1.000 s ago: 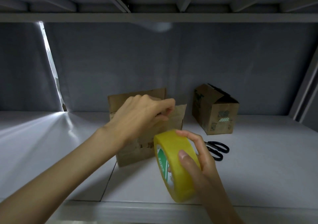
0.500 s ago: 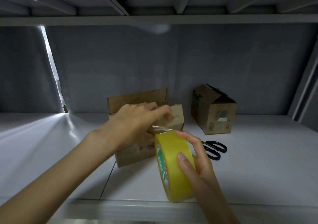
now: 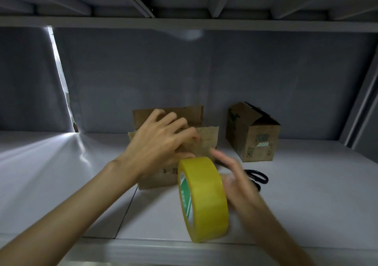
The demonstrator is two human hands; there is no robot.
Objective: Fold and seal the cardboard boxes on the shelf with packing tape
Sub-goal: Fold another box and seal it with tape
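We see the left hand (image 3: 161, 143) lying over the front of the unsealed cardboard box (image 3: 206, 141) at the middle of the white shelf (image 3: 317, 194), fingers spread and flatter than half a second ago, when they pinched the tape end at the box's top flap; the thumb presses low on the front face. The yellow tape roll (image 3: 204, 200) stands on edge close to the shelf's front lip, just in front of the box, much where it was. The right hand (image 3: 235, 179) has let go of the roll: earlier its fingers wrapped the rim, now they are straight and blurred just beside it, and we cannot tell whether they touch it. Behind that hand lie black scissors (image 3: 258, 176). A second folded box (image 3: 253, 134) stands further right, unmoved.
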